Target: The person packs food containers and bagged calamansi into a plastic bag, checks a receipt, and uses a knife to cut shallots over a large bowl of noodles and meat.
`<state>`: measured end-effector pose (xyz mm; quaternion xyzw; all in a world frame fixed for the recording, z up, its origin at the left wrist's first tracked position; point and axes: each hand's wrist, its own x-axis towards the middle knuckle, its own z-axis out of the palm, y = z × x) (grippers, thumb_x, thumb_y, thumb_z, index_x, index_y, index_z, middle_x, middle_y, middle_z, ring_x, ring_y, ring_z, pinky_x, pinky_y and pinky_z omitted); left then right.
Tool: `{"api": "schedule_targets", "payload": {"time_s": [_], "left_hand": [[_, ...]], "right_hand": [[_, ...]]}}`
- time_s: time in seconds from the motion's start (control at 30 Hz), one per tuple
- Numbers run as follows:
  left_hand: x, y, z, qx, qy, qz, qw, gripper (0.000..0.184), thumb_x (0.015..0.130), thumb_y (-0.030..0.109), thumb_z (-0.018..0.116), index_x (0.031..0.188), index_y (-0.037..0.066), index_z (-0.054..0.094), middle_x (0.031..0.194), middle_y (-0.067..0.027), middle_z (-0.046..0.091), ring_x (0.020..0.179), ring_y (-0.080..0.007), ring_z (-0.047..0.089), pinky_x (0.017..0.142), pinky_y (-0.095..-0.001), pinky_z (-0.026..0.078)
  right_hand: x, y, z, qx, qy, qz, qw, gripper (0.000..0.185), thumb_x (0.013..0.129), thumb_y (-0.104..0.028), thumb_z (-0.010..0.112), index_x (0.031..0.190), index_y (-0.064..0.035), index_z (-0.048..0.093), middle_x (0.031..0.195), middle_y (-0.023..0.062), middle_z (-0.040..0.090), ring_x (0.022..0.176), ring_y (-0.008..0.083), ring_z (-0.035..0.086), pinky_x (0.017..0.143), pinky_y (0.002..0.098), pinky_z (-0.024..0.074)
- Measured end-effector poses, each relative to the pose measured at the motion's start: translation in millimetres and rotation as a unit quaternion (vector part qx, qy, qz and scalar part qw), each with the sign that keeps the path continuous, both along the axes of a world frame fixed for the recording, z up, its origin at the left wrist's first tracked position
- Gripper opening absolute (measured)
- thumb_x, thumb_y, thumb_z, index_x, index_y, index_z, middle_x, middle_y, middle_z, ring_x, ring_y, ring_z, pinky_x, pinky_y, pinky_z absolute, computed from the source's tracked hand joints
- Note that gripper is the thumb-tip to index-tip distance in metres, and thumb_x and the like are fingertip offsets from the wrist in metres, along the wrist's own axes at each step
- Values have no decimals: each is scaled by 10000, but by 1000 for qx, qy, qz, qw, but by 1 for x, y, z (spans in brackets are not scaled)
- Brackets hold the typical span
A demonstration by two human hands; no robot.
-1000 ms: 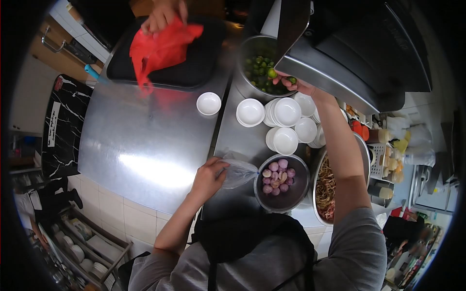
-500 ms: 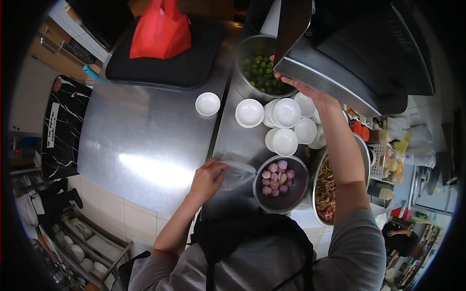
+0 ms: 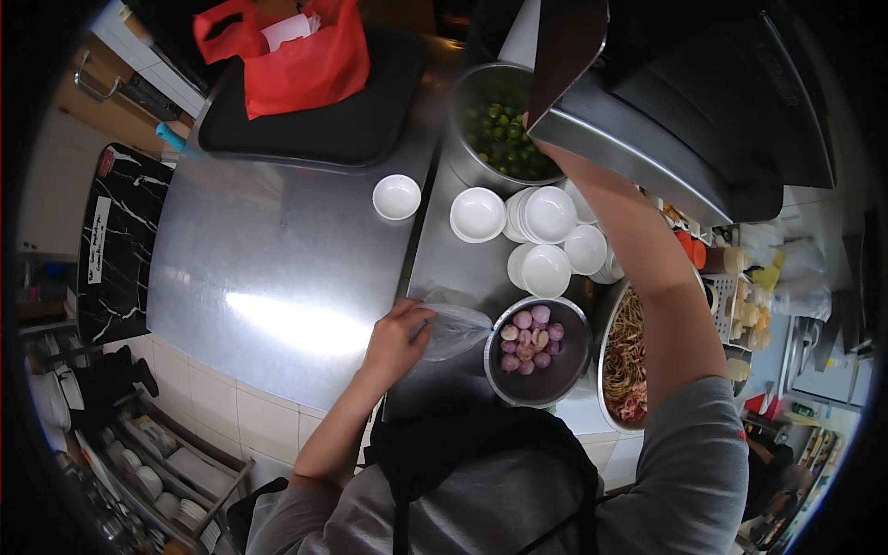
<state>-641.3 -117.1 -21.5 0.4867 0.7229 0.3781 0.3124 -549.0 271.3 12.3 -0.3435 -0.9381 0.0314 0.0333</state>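
My left hand (image 3: 398,339) pinches the edge of a clear plastic bag (image 3: 453,331) lying on the steel counter. The bag's far end touches the rim of a metal bowl (image 3: 575,375) holding purple shallots (image 3: 532,339). My right arm stretches forward to a large steel pot (image 3: 467,159) of small green limes (image 3: 504,132). A dark metal panel (image 3: 638,153) covers most of my right hand (image 3: 544,136), so its fingers are hidden. Several stacked white bowls (image 3: 548,217) stand between the pot and the shallots.
One white bowl (image 3: 397,197) sits alone on the left counter (image 3: 277,250). Behind it, a red bag (image 3: 310,69) rests on a black tray (image 3: 393,111). A metal basin of noodle-like strands (image 3: 622,347) lies under my right arm. Jars and a white basket (image 3: 726,301) stand farther right.
My right hand has moved forward and left, farther behind the metal panel at the pot. The red bag's handles have sagged leftward, showing something white inside. My left hand stays on the plastic bag.
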Motion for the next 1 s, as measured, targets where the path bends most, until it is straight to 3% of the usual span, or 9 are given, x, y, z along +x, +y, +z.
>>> {"api": "schedule_targets", "payload": {"time_s": [0.17,0.27,0.47,0.6,0.67,0.7,0.83,1.0], "left_hand": [[-2,-1,0,14,3,6,1000,178,718,20,605,895,21,625,981,-157,574,837,-318,589,734,-332,477],[-3,-3,3,1,1,9,1000,174,718,22,607,891,22,626,970,-154,577,825,-316,590,723,-332,480],[-5,-6,-3,9,-3,5,1000,180,716,36,590,892,40,625,1013,-144,568,805,-324,588,715,-359,484],[-2,-4,2,9,-3,-1,1000,181,714,24,597,893,28,625,989,-145,573,804,-315,589,710,-347,479],[-1,-3,4,8,-2,-5,1000,185,712,12,605,896,18,627,962,-147,580,797,-307,592,699,-334,476],[-1,-3,4,17,9,-9,1000,188,711,10,604,897,19,626,969,-151,579,808,-310,592,708,-336,477],[0,-1,13,1,7,-14,1000,192,709,9,603,899,21,626,989,-160,576,846,-318,589,738,-337,480],[1,-7,5,23,24,-11,999,174,718,38,591,889,31,623,988,-134,570,821,-321,583,733,-362,477]], "right_hand": [[-19,21,-27,55,-63,6,996,364,786,-206,619,1054,25,535,920,126,567,606,123,440,552,223,366],[-17,30,-20,48,-36,-9,998,362,781,-206,629,1049,20,541,912,120,571,588,116,437,537,218,363],[2,0,33,-177,170,-10,969,357,771,-205,648,1040,10,552,894,108,578,550,101,429,507,210,355],[18,-57,58,-247,219,20,944,355,764,-204,661,1033,4,560,882,99,583,526,91,425,487,204,351],[20,-81,66,-301,233,-18,925,353,761,-204,668,1030,1,564,876,95,585,513,86,422,477,201,348],[19,-95,77,-396,232,-101,883,350,762,-208,669,1022,2,567,824,61,568,516,83,414,480,208,343],[27,-94,62,-426,277,-67,859,319,767,-180,664,1008,6,568,724,24,504,511,79,404,474,214,330],[33,-98,54,-546,381,-28,745,215,820,-114,590,998,-2,549,714,28,475,526,77,401,448,211,310]]}}
